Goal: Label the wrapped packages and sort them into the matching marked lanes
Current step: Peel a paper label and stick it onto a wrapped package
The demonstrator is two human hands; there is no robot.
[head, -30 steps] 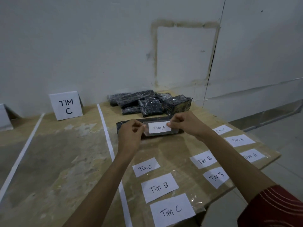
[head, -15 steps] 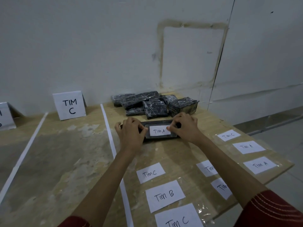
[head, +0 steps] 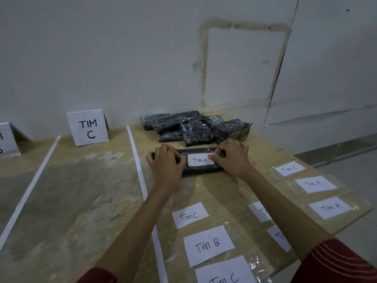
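A long black wrapped package (head: 201, 169) lies flat on the wooden table just right of a white tape line. A white "Tim A" label (head: 200, 159) sits on its top. My left hand (head: 165, 162) covers the package's left end, fingers curled over it. My right hand (head: 231, 157) presses on the label's right edge and the package's right end. Behind them is a pile of several black wrapped packages (head: 193, 128). A standing "TIM C" sign (head: 87, 127) marks the lane to the left.
Loose paper labels lie near me: "Tim C" (head: 190, 215), "Tim B" (head: 208, 245), another "Tim C" (head: 225, 272), and at the right "Tim C" (head: 289, 168) and two "Tim A" (head: 315, 183). White tape lines (head: 140, 176) divide lanes. The table's right edge (head: 346, 223) drops to the floor.
The "Tim A" label, held above the package a second ago, now lies on its top. Both hands have come down onto the package and press on it.
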